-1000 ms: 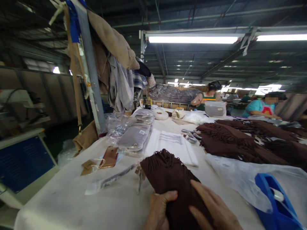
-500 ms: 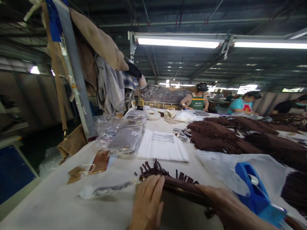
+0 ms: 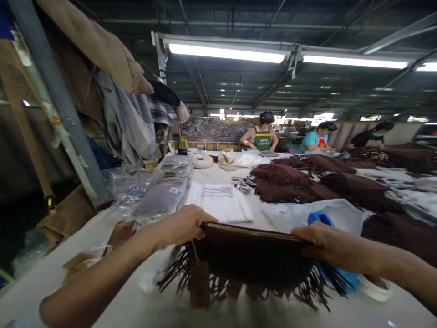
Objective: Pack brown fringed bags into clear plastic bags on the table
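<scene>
A dark brown fringed bag (image 3: 252,255) hangs upright between my hands above the pale table, its brass zipper running along the top edge. My left hand (image 3: 191,223) pinches the left top corner, and my right hand (image 3: 317,237) grips the right one. Strips of fringe dangle from the sides and bottom. A brown hang tag (image 3: 200,284) on a white string hangs at the bag's left side. Behind my right hand, a blue tape dispenser (image 3: 321,218) is partly hidden.
A white folded stack (image 3: 221,200) lies ahead, with plastic-wrapped grey pouches (image 3: 160,196) to its left. Brown fringed pieces (image 3: 283,182) cover the right side. A metal post (image 3: 61,105) stands at left beside a hanging tan bag (image 3: 68,216). Co-workers (image 3: 262,136) work farther back.
The brown bag has been lifted off the table and now hangs by its zipper edge from both hands, fringe down. My view has shifted right.
</scene>
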Action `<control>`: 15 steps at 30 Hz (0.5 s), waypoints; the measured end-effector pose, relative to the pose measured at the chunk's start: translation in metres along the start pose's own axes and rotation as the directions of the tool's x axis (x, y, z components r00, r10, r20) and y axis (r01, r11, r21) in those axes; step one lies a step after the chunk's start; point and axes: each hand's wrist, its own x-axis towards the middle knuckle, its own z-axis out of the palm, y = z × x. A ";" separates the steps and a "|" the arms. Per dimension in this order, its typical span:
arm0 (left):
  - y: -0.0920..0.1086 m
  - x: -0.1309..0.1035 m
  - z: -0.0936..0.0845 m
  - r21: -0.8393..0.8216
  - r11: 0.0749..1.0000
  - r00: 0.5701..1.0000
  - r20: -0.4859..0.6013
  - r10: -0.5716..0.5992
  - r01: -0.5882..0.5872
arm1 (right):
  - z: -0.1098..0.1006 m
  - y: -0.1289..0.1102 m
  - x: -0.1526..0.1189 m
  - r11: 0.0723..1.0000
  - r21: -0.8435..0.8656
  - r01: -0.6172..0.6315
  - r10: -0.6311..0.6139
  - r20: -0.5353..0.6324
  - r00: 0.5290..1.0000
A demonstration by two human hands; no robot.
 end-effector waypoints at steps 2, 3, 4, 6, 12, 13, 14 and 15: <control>0.003 -0.003 -0.015 -0.115 0.993 1.000 -0.021 0.005 -0.008 | -0.011 -0.004 0.002 0.999 -0.026 0.021 -0.022 -0.050 0.998; 0.003 -0.004 -0.021 -0.165 0.986 0.999 -0.030 -0.011 0.006 | -0.017 -0.007 0.004 0.999 -0.042 0.031 -0.034 -0.070 0.997; 0.003 -0.005 -0.027 -0.197 0.980 0.999 -0.026 -0.038 0.032 | -0.022 -0.010 0.007 0.997 -0.063 0.035 -0.040 -0.079 0.996; 0.002 -0.007 -0.036 -0.223 0.972 0.997 0.006 -0.078 0.078 | -0.031 -0.014 0.012 0.994 -0.098 0.047 -0.054 -0.073 0.996; -0.017 -0.003 -0.042 -0.310 0.945 0.992 0.094 -0.079 0.105 | -0.039 -0.015 0.032 0.991 -0.071 0.115 -0.117 -0.027 0.993; -0.022 -0.001 -0.040 -0.275 0.952 0.987 0.122 -0.102 0.133 | -0.038 -0.014 0.037 0.989 -0.089 0.118 -0.120 -0.013 0.993; -0.028 0.002 -0.038 -0.225 0.962 0.982 0.141 -0.124 0.154 | -0.035 -0.014 0.043 0.986 -0.105 0.127 -0.127 0.001 0.992; -0.033 0.005 -0.037 -0.158 0.973 0.979 0.141 -0.148 0.170 | -0.033 -0.013 0.048 0.984 -0.119 0.134 -0.134 0.010 0.991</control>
